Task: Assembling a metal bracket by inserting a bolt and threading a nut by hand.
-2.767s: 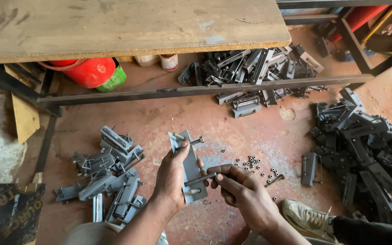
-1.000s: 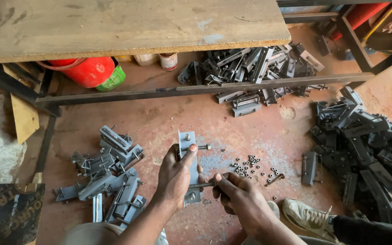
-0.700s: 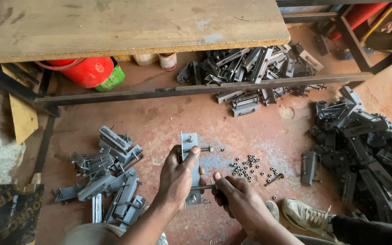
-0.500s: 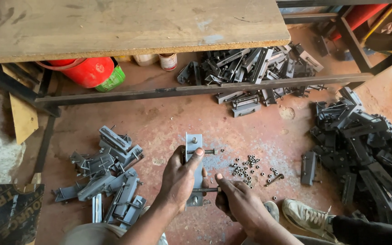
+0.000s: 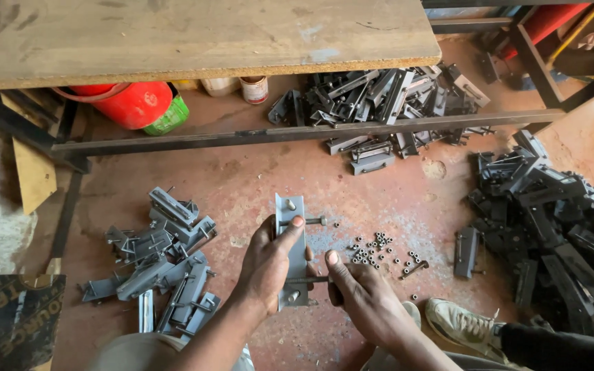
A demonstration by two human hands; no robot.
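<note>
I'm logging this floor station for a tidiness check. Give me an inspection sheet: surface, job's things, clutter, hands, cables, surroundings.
Surface: reddish concrete floor, stained and worn.
Job's things: grey metal bracket held upright; a thin bolt crosses its lower part; small nuts and bolts scattered just right of it.
Clutter: pile of grey brackets at left; dark metal parts heaped at right; more parts under the bench.
Hands: left hand grips the bracket, thumb on its face; right hand pinches the bolt's end.
Cables: nothing seen.
Surroundings: wooden benchtop above, red container, steel bar, a shoe.
</note>
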